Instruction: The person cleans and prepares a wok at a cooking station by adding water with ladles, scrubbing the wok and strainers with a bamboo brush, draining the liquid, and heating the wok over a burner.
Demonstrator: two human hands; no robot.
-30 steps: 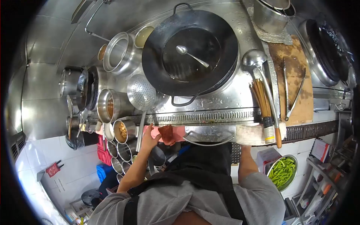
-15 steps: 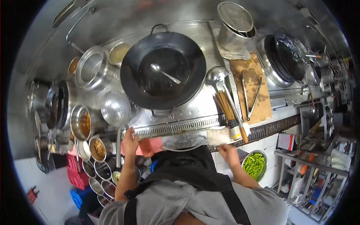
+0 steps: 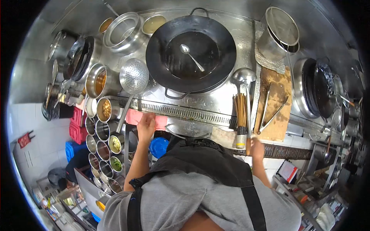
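Over the pink cloth [image 3: 161, 123] at the counter's front edge is my left hand [image 3: 146, 126], its fingers curled together; what they may hold is hidden. The perforated skimmer [image 3: 134, 76] lies with its handle just left of that hand. My right hand [image 3: 257, 148] is blurred beside the wooden end of the ladle [image 3: 245, 75], and its grip cannot be made out. A bundle of thin sticks [image 3: 240, 111] with a taped handle lies left of the ladle. Behind them sits a black wok [image 3: 228, 50] with a metal spoon [image 3: 191, 57] in it.
Tongs [image 3: 266, 109] lie on a brown board [image 3: 287, 111] at the right. A pot with a strainer [image 3: 275, 42] stands behind it. Further right are more woks [image 3: 323, 88]. Several metal containers [image 3: 103, 131] are at the lower left, near a blue lid [image 3: 158, 147].
The brownish-red piece beside my left hand no longer shows separately. My right hand, hidden at first, has come up to the ladle's handle end. The camera view has shifted.
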